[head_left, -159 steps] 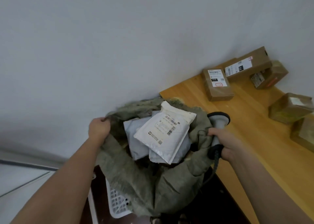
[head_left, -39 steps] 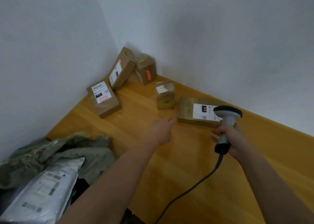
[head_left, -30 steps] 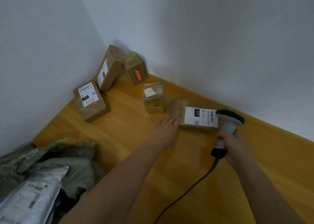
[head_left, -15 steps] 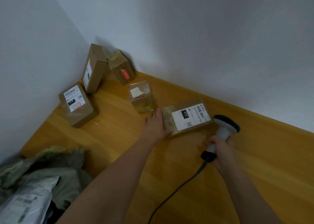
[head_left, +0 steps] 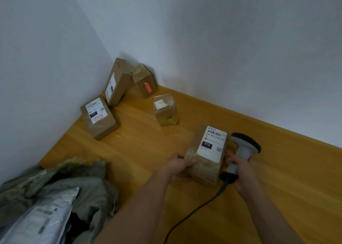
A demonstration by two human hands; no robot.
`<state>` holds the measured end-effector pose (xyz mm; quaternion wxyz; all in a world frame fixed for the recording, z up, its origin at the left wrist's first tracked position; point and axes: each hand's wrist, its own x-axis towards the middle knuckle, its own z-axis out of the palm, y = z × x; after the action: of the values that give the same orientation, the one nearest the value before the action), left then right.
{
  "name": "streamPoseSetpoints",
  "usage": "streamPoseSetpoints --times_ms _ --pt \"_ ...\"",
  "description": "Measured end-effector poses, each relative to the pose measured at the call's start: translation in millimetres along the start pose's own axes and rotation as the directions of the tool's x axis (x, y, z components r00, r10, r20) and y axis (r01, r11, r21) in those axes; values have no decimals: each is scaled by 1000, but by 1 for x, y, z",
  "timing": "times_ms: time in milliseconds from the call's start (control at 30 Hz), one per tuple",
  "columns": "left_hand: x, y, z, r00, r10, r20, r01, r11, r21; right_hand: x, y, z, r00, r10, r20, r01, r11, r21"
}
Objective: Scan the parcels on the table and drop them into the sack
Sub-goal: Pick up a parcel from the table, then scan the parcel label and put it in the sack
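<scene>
A brown cardboard parcel (head_left: 207, 156) with a white "010" label facing up sits on the wooden table (head_left: 140, 151). My left hand (head_left: 178, 167) grips its left near corner. My right hand (head_left: 240, 171) holds a grey handheld scanner (head_left: 242, 152) by the handle, and its fingers touch the parcel's right side. The scanner head is just right of the label. The olive-green sack (head_left: 88, 193) hangs open at the table's left end, with a white mailer bag (head_left: 42, 219) inside it.
Several more cardboard parcels lie near the wall corner: a labelled box (head_left: 100, 119), a tall box (head_left: 117, 82) leaning on the wall, a small box (head_left: 145, 83) with a red sticker, and a taped box (head_left: 165, 109). The scanner's black cable (head_left: 194, 214) trails toward me.
My left hand has pulled the labelled parcel toward me and turned it, and now grips its corner. My right hand with the scanner has closed in against the parcel's right side.
</scene>
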<state>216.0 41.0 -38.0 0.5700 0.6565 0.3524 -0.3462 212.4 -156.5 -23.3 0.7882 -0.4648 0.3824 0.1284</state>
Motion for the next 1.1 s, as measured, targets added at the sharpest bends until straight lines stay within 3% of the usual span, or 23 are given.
streamPoseSetpoints --times_ms 67,200,433,633,800,1100 --pt "-15 9 -12 997 -22 71 30 993 -117 -14 -3 7 1000 -18 13 18 1000 -18" --pt "-43 16 -37 987 37 153 -17 991 -133 -37 -4 23 996 -94 -5 93 992 -81" --pt "-99 -9 -111 985 168 32 -156 959 -238 -99 4 64 973 -215 85 232 914 -334" --pt "-135 -52 -181 964 217 -155 -256 918 -305 -168 19 115 962 -184 202 257 860 -442" --pt "-156 -78 -222 929 214 -301 -329 852 -408 -233 25 150 883 -202 425 395 808 -437" --pt "-184 -97 -266 901 185 -393 -388 749 -537 -330 13 179 703 -191 685 532 781 -328"
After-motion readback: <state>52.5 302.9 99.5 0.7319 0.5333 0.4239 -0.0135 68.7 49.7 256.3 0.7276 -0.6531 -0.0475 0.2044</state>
